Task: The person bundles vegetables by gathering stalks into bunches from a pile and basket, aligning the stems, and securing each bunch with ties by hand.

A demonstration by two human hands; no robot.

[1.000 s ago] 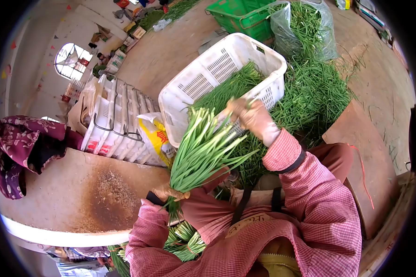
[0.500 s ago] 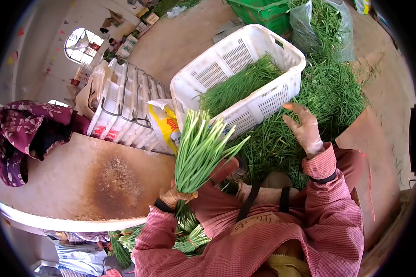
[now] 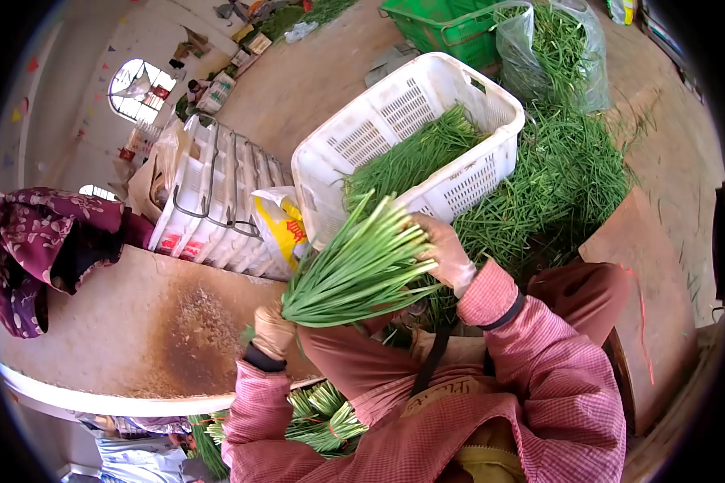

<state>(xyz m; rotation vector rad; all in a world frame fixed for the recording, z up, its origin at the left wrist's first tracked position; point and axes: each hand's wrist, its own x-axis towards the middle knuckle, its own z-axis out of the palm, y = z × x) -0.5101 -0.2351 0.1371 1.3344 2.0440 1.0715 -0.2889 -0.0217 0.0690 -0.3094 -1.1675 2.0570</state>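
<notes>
My left hand (image 3: 274, 332), in a thin glove, is closed round the lower part of a bunch of green stalks (image 3: 361, 270), which fans up and to the right over my lap. At the pale ends of the bunch, my right hand (image 3: 445, 251) has its fingers bent against the stalks. Behind the bunch stands a white basket (image 3: 318, 173) with more green stalks (image 3: 419, 153) lying in it. A large loose heap of greens (image 3: 556, 181) spreads on the floor right of the basket.
Stacked white crates (image 3: 225, 173) and a yellow-and-white bag (image 3: 280, 225) stand left of the basket. A stained board (image 3: 113, 322) bears a purple flowered cloth (image 3: 48, 233). Tied bundles (image 3: 326, 414) lie beneath its edge. At the back are a green crate (image 3: 451, 32) and a clear bag of greens (image 3: 552, 52).
The bunch has tilted to the right in my left hand. My right hand has come back from over the heap to the pale ends, its fingers now bent against them.
</notes>
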